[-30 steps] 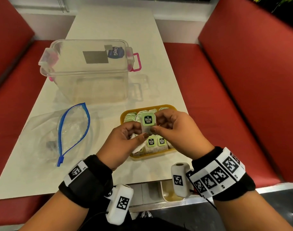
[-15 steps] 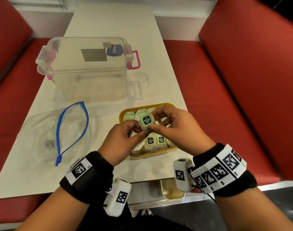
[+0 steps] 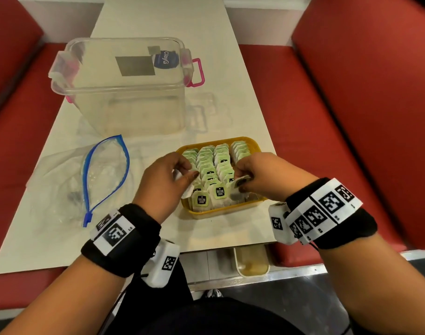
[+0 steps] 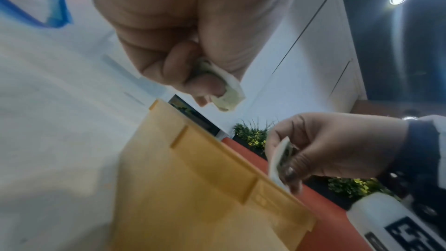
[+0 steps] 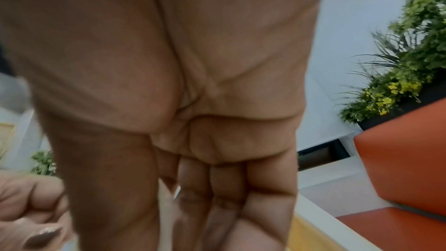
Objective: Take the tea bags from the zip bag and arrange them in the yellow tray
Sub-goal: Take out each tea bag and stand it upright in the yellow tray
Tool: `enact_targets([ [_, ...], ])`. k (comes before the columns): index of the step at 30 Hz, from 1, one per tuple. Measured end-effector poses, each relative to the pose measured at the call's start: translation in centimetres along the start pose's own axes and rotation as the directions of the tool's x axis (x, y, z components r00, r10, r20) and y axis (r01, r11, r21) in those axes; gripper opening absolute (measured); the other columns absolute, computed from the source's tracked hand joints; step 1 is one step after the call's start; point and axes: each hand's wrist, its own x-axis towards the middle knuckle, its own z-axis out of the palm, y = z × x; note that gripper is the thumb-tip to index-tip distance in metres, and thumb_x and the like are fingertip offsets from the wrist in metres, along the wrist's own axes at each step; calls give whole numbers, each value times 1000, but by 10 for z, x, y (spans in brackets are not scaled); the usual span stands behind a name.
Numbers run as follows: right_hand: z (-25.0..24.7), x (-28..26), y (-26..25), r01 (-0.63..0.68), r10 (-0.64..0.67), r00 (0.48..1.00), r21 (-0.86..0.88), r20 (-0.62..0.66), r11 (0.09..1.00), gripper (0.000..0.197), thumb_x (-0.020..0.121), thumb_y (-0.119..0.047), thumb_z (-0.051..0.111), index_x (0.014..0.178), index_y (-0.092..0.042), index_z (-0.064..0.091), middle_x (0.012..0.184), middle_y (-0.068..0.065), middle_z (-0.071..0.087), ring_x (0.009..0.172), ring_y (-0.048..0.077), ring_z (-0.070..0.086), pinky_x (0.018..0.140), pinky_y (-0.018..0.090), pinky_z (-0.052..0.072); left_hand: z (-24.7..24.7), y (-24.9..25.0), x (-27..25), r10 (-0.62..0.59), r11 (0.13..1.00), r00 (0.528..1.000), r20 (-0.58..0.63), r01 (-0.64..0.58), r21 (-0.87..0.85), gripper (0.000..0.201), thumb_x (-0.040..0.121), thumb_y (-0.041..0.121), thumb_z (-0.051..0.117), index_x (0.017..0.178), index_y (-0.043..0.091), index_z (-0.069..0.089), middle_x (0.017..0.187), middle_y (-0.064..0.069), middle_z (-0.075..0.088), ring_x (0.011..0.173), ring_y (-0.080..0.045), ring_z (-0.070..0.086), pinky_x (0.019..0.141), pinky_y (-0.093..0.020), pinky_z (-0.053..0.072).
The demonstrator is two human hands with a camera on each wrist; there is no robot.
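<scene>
The left hand (image 3: 166, 176) pinches 1 tea bag (image 4: 228, 93) between thumb and curled fingers; the right hand (image 3: 262, 175) pinches another tea bag (image 3: 240, 182) the same way. Both hover over the near end of the yellow tray (image 3: 230, 210), which already holds 4 tight rows of tea bags (image 3: 212, 165). The zip bag (image 3: 105, 175) lies open on the table (image 3: 242, 93) to the left and looks almost empty. I judge the task nearly finished: only these 2 bags are left to place.
</scene>
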Motion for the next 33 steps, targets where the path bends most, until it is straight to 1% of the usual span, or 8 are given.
enact_targets([
  [5,18,8,0,-24,39,992,-115,122,993,30,81,-13,69,110,-22,65,109,0,64,99,20,59,73,24,38,-4,-15,-1,-125,986,991,-55,130,108,25,82,23,74,97,13,56,87,-1,59,81,-17,54,61,-15,35],
  [12,26,13,-3,-21,48,991,-203,129,979,24,81,-9,64,101,-22,66,96,0,63,96,24,60,67,25,36,-4,-17,0,-214,975,977,1,213,59,32,84,24,72,110,14,56,91,-1,66,87,-19,60,78,-29,45],
  [19,24,16,-2,-59,71,996,-189,54,980,36,77,-21,75,111,-19,64,106,3,66,99,23,61,71,28,44,-7,-17,0,-242,970,970,28,241,40,34,85,28,71,112,17,54,91,0,66,89,-18,61,82,-30,48],
  [23,14,14,2,-67,62,997,-106,-43,992,25,77,-27,74,99,-21,63,99,-1,65,93,20,60,70,27,42,-12,-13,-1,-210,977,978,-23,210,28,25,89,33,65,107,18,56,92,0,62,80,-14,55,65,-22,39],
  [25,7,11,-1,-45,37,992,-65,-121,997,18,81,-28,71,95,-21,62,97,-2,66,91,18,61,68,26,39,-15,-8,-1,-186,982,982,-23,185,-23,18,92,32,60,104,18,58,90,-1,62,74,-13,54,62,-22,41],
  [28,-3,4,-13,49,-37,978,52,-207,997,15,85,-32,66,90,-17,65,90,-5,67,79,9,59,66,25,44,-15,2,0,-242,941,967,76,253,-226,7,95,23,54,98,22,60,93,-7,61,73,-21,56,66,-35,48],
  [31,-5,0,-30,123,-80,973,195,-216,973,19,87,-40,63,86,-21,68,78,-11,64,63,-4,52,57,15,36,-13,13,1,-296,826,936,192,352,-440,18,96,8,47,100,21,59,100,-6,58,74,-15,53,60,-25,48],
  [33,-3,1,-36,133,-68,975,317,-210,939,22,87,-42,63,86,-21,68,71,-13,62,59,-4,53,58,15,38,-11,20,1,-263,778,941,214,338,-529,21,96,4,49,102,21,57,103,-3,57,82,-13,57,59,-20,50],
])
